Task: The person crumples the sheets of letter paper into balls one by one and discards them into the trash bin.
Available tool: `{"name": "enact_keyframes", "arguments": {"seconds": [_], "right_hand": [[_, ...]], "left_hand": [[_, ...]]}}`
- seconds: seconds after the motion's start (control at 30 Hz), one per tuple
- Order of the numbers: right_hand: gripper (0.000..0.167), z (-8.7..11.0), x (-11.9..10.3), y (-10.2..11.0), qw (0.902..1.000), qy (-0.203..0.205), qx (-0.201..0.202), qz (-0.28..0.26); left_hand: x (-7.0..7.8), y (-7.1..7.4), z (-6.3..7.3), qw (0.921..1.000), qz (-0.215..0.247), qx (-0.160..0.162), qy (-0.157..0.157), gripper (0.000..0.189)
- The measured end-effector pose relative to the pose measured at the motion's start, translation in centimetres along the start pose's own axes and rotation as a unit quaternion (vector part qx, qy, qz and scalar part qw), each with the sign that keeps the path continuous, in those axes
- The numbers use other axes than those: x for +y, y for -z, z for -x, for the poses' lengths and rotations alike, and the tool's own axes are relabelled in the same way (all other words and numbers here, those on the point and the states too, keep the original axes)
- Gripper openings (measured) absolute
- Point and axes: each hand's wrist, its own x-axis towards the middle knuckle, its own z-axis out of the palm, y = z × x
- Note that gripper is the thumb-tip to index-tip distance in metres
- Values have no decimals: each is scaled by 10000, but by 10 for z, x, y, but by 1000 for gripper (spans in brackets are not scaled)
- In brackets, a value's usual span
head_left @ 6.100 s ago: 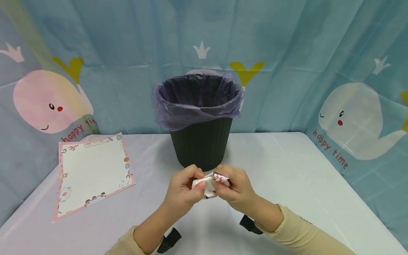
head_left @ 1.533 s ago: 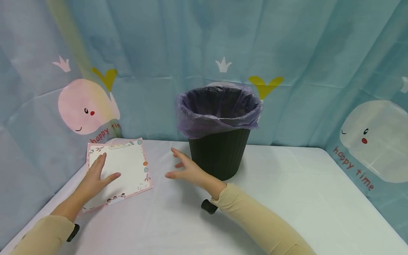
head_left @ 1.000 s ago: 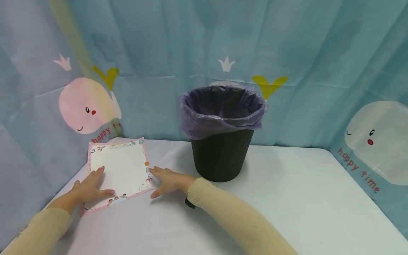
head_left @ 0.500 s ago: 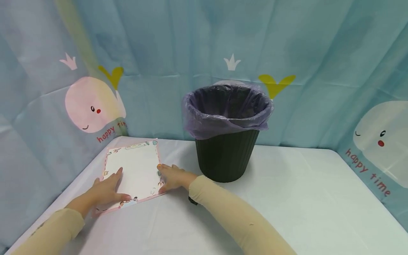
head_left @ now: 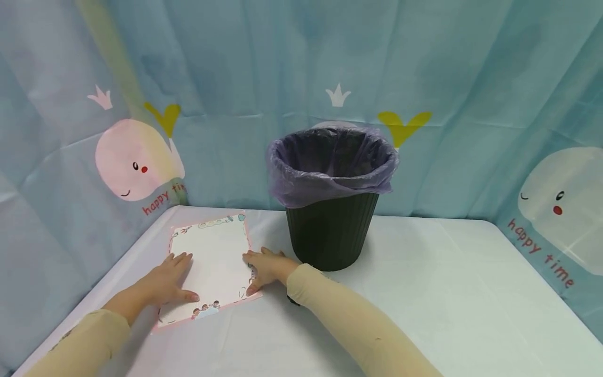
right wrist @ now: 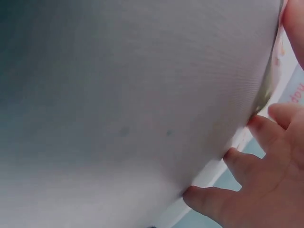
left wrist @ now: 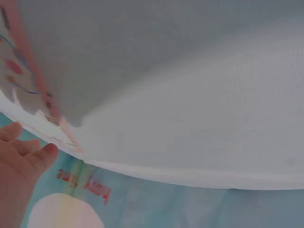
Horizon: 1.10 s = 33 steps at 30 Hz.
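Note:
A white sheet of paper [head_left: 214, 262] with a pink, cartoon-decorated border lies flat on the left half of the table. On its left side rests my left hand [head_left: 167, 283], fingers spread and thumb over the lower part. My right hand [head_left: 265, 267] touches the sheet's right edge with its fingertips, thumb near the lower right corner. The left wrist view shows the pink border [left wrist: 45, 90] beside my left hand [left wrist: 19, 171]. In the right wrist view, the fingers of my right hand [right wrist: 270, 175] are spread, with fingertips down on the surface.
A dark ribbed trash bin [head_left: 332, 230] lined with a purple bag [head_left: 330, 183] stands close behind my right forearm. The white-clothed table [head_left: 438, 293] extends to the right. A blue curtain [head_left: 226, 63] with whale prints closes off the back and sides.
Earlier, both hands gripped a crumpled white wrapper, which is no longer in view. Since then they parted, reached to the sheet's sides, and the sheet has slid rightward and slightly nearer.

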Motion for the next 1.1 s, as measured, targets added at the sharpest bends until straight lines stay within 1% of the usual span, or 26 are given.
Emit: {"name": "enact_keyframes", "arguments": {"seconds": [0.1,0.2,0.3,0.33,0.43,0.53,0.6,0.7,0.77,0.83,0.87,0.93,1.0,1.03,1.1], "right_hand": [[97,6,0,0,9996,46,-1,283],[96,9,-2,-3,9982,55,-2,593],[94,11,-4,-5,9980,-2,-20,624],[94,11,-4,-5,9982,-46,-27,604],[95,13,-5,-5,9987,-163,-11,489],[97,15,-6,-5,9987,-253,67,438],[99,17,-6,-5,9990,-275,126,342],[102,19,-4,-6,9994,-244,205,135],[104,21,-2,-6,9995,-197,240,-9],[108,23,2,-6,9993,-118,345,-102],[109,25,4,-6,9990,-74,422,-96],[114,29,6,-4,9981,-24,620,-2],[119,34,7,-2,9952,-8,935,289],[120,37,7,0,9925,-7,1123,488],[124,45,6,3,9836,-9,1470,1041]], "left_hand": [[-11,3,-4,9999,-71,-13,119,114],[-25,2,-9,9998,58,-79,197,116],[-34,0,-14,9992,241,-225,210,116],[-36,0,-15,9989,297,-270,237,116],[-33,-1,-17,9981,380,-337,344,116],[-25,0,-17,9978,343,-301,474,116],[-18,1,-18,9973,457,-280,510,114],[-3,4,-17,9948,861,-197,500,112],[8,4,-17,9931,1101,-98,401,110],[20,4,-16,9900,1359,45,363,106],[25,3,-15,9883,1478,167,333,103],[34,4,-12,9837,1738,408,231,96],[43,6,-6,9781,1982,616,156,89],[48,9,-2,9763,2042,715,100,87],[56,15,6,9747,2064,855,14,83]]}}
